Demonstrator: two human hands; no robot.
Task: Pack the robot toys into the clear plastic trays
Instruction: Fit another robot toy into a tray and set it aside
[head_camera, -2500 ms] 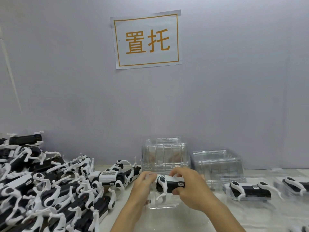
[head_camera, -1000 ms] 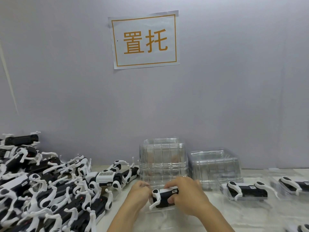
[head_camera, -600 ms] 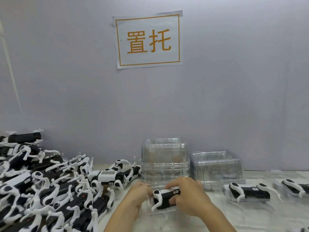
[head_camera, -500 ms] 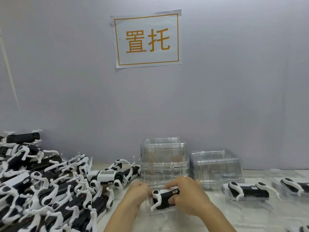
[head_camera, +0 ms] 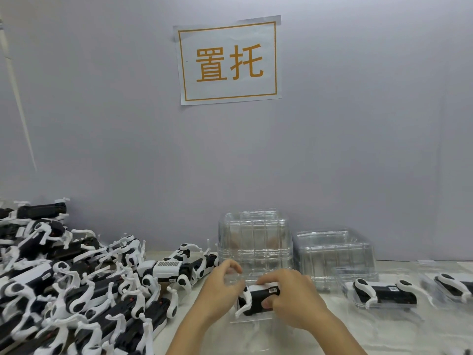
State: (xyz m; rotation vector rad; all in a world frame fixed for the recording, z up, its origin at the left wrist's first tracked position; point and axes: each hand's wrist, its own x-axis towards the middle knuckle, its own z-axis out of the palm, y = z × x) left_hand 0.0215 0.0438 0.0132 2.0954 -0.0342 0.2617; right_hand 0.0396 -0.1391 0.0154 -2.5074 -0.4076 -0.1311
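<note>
Even, soft overhead light; pale wall [head_camera: 358,124] flat, barely shadowed. Faint shadows under hands on tabletop [head_camera: 384,329]. Dull glare on clear tray stacks [head_camera: 256,239]. Wide-angle bowing at edges; slight softness throughout.

Glossy clear plastic tray stack [head_camera: 254,239] at 12 o'clock; robot toys [head_camera: 76,290] smooth black-white plastic; matt paper sign [head_camera: 227,61].

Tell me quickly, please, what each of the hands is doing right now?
Left hand: open, fingers loosely curled beside the robot toy.
Right hand: grips the robot toy.
</note>
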